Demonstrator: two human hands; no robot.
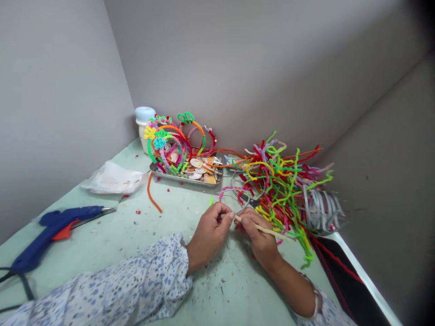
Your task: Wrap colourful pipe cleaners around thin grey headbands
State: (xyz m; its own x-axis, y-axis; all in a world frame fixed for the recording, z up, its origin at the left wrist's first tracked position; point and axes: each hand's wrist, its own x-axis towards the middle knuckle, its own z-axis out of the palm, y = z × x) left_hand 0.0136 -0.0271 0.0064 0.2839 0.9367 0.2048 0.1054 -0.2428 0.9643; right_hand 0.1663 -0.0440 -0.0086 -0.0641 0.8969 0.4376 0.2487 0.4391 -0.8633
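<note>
Near the middle of the table, my left hand (pixel 211 230) is closed in a pinch on a thin headband (pixel 246 199), which is grey with a pink fuzzy wrapping on part of it. A cream pipe cleaner (pixel 268 230) runs from my left fingertips across my right hand, its loose end pointing right. My right hand (pixel 261 240) has its thumb and fingers closed around that pipe cleaner, close to the left fingertips. The part of the headband between the hands is mostly hidden by the fingers.
A metal tray (pixel 204 183) of flat pieces holds finished colourful headbands (pixel 170 140), beside a white bottle (pixel 144 131). Tangled pipe cleaners (pixel 288 181) and bare grey headbands (pixel 322 206) lie right. A blue glue gun (pixel 64 226), plastic bag (pixel 113 179) and orange pipe cleaner (pixel 152 194) lie left.
</note>
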